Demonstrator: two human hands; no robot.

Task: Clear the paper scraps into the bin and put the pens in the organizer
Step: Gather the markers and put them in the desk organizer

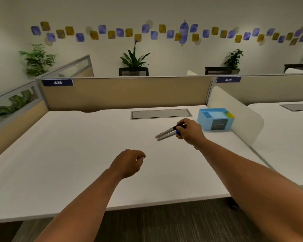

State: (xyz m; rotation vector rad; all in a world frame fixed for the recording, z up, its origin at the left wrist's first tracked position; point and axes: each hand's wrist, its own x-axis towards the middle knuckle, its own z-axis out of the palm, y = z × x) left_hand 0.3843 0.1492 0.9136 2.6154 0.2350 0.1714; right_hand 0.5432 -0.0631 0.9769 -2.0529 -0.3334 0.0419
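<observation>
Head view
Right hand: the right hand [189,131] was clenched around the capped ends of two pens [166,133], above the desk [59,154].
Pens: grey barrels lay side by side, one cap black, one blue; the free ends pointed left of the grip and slightly toward the person.
Organizer: the blue organizer [215,119] stood on the desk just right of the grip and a little beyond it, apart from the hand; its top compartments were open, with a small drawer front facing the person.
Left hand: the left hand [129,163] was loosely curled, well left of and nearer than the grip; whether it held anything could not be told.
Hatch: a grey hatch [161,114] sat in the desk beyond the grip.
Scraps, bin: not in view.
</observation>
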